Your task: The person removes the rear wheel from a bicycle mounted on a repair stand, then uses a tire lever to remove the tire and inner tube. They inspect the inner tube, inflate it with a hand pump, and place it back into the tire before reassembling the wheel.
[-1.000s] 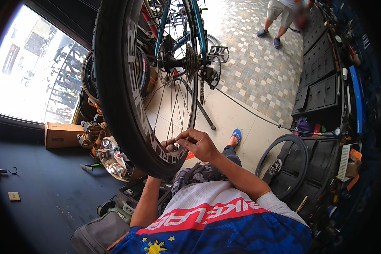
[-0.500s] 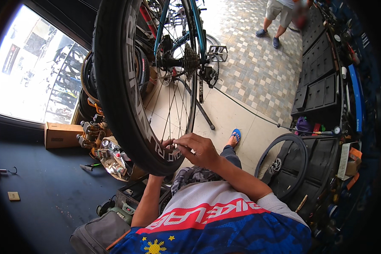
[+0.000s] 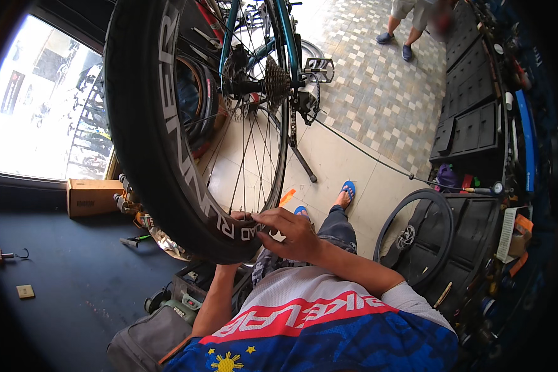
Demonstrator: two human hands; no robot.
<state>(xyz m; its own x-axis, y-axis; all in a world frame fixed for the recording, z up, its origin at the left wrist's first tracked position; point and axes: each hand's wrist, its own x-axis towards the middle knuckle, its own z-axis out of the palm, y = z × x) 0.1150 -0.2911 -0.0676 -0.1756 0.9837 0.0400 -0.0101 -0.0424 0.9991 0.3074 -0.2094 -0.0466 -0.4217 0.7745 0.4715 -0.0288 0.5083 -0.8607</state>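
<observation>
A bicycle wheel (image 3: 136, 118) with a black tyre, lettered deep rim and spokes hangs in front of me, fitted to a teal frame (image 3: 293, 37) with cassette (image 3: 273, 84) and disc rotor. My left hand (image 3: 240, 216) reaches up behind the lower rim, mostly hidden, fingertips curled at its inner edge. My right hand (image 3: 288, 235) has bent fingers at the same part of the rim, near a spoke; whatever small part its fingertips pinch is hidden.
A person (image 3: 403, 28) stands on the tiled floor. Another wheel (image 3: 441, 248) leans on black cabinets (image 3: 468, 127), crossed by a pump hose (image 3: 366, 155). A cardboard box (image 3: 93, 195), tool clutter and a grey bag (image 3: 139, 341) are on the left.
The wheel has shifted left in view, its lower part slightly turned. My right hand has moved slightly down with it, and a second sandalled foot now shows beside the rim.
</observation>
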